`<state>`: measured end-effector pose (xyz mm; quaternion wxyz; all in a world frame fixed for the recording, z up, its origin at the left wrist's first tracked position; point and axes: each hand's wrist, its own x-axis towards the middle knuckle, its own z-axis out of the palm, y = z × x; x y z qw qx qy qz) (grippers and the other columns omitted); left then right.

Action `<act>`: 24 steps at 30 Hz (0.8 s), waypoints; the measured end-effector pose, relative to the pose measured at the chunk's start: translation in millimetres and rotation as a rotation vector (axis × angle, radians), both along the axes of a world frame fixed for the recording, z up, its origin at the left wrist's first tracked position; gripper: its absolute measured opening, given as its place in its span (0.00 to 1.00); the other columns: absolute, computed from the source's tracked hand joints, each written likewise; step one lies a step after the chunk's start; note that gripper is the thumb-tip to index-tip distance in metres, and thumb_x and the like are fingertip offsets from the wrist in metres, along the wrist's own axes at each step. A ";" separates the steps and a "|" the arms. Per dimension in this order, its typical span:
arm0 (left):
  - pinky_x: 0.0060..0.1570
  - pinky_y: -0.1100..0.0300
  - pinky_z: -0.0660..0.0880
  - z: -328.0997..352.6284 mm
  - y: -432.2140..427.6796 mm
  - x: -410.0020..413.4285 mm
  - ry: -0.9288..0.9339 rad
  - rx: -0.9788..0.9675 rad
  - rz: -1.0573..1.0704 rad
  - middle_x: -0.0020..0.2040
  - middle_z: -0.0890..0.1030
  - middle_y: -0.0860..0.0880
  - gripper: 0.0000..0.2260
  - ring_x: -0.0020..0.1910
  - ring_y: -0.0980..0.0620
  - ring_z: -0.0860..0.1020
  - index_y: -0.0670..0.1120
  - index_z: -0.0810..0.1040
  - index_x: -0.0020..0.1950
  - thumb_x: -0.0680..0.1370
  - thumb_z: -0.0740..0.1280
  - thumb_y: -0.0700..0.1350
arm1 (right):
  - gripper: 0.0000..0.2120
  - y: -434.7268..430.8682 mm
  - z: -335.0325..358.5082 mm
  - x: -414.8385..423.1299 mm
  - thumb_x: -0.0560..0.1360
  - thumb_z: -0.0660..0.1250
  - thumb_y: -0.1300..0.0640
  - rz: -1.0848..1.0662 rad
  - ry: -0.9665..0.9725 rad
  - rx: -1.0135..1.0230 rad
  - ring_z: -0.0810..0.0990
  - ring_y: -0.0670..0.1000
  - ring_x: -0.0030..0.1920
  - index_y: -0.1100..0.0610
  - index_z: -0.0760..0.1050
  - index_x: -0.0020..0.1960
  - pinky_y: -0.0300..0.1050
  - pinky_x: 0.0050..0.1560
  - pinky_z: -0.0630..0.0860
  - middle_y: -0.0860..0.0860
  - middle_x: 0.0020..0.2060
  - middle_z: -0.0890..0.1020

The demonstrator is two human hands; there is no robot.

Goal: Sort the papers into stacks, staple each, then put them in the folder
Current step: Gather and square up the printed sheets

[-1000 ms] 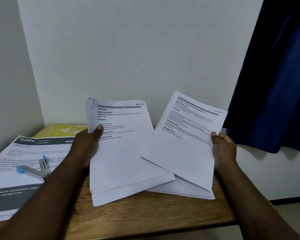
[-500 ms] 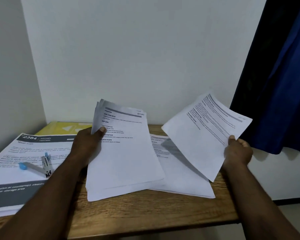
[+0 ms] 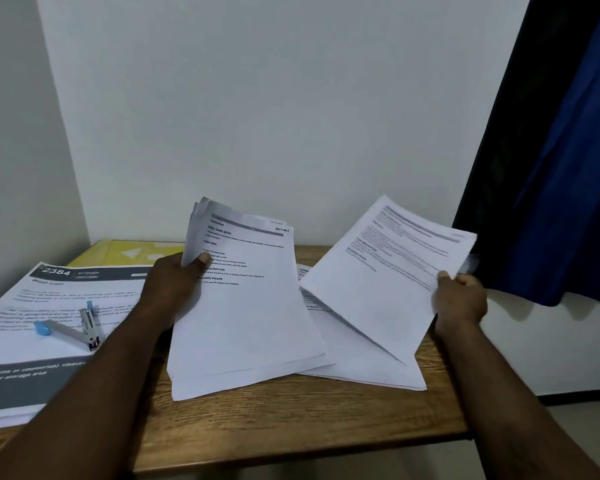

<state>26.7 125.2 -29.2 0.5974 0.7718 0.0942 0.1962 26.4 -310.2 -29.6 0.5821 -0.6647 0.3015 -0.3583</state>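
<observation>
Now my right hand pinches one sheet by its edge, tilted just above the flat stack on the table. My left hand grips the unsorted bundle, farther from that stack.

Surface: wooden top set against a white wall.
Left grip: over the middle of the surface, fingers curled round the left edge of a paper stack, thumb on its top page.
Paper stack: printed side up, raised at its far end, near edge down at the surface.
Right grip: above the surface's right end, pinching the right edge of a printed sheet held tilted.
Flat pile: lies on the surface's right half, partly under the sheet and the stack.
Stapler: lies on a large printed page at the surface's left end.
Yellow folder: at the surface's far left corner.
Blue curtain: hangs beyond the surface's right end.
</observation>
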 end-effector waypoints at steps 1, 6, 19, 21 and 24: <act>0.43 0.54 0.72 0.4 0.1 -0.5 -0.004 0.016 0.009 0.47 0.85 0.45 0.14 0.47 0.42 0.82 0.45 0.85 0.53 0.82 0.71 0.55 | 0.13 3.9 -1.0 0.6 0.82 0.70 0.52 0.062 0.036 -0.038 0.79 0.54 0.54 0.59 0.79 0.63 0.45 0.54 0.73 0.54 0.55 0.82; 0.56 0.44 0.79 1.2 9.5 -1.0 -0.073 0.053 0.138 0.53 0.86 0.41 0.16 0.53 0.38 0.82 0.45 0.85 0.55 0.82 0.69 0.57 | 0.10 17.3 -3.0 1.2 0.79 0.73 0.51 0.251 0.211 -0.252 0.79 0.55 0.51 0.56 0.80 0.56 0.43 0.51 0.71 0.53 0.53 0.83; 0.60 0.45 0.74 6.4 22.4 -2.7 -0.118 0.043 0.336 0.62 0.83 0.35 0.21 0.60 0.33 0.80 0.38 0.82 0.64 0.85 0.66 0.55 | 0.19 34.8 -6.1 -1.9 0.71 0.80 0.46 0.426 0.437 -0.744 0.78 0.51 0.51 0.50 0.75 0.54 0.44 0.47 0.72 0.45 0.47 0.80; 0.58 0.46 0.74 6.4 22.1 -2.3 -0.122 0.049 0.325 0.62 0.83 0.34 0.21 0.60 0.33 0.80 0.37 0.82 0.63 0.85 0.66 0.55 | 0.19 35.3 -7.5 -1.0 0.71 0.80 0.44 0.438 0.439 -0.801 0.76 0.49 0.51 0.48 0.75 0.55 0.43 0.47 0.70 0.44 0.48 0.80; 0.58 0.46 0.74 7.5 18.4 -1.7 -0.135 0.035 0.310 0.62 0.83 0.35 0.21 0.60 0.34 0.80 0.38 0.82 0.64 0.85 0.66 0.55 | 0.18 33.2 -6.6 0.5 0.72 0.79 0.43 0.443 0.428 -0.805 0.76 0.48 0.50 0.47 0.75 0.54 0.41 0.47 0.68 0.42 0.49 0.79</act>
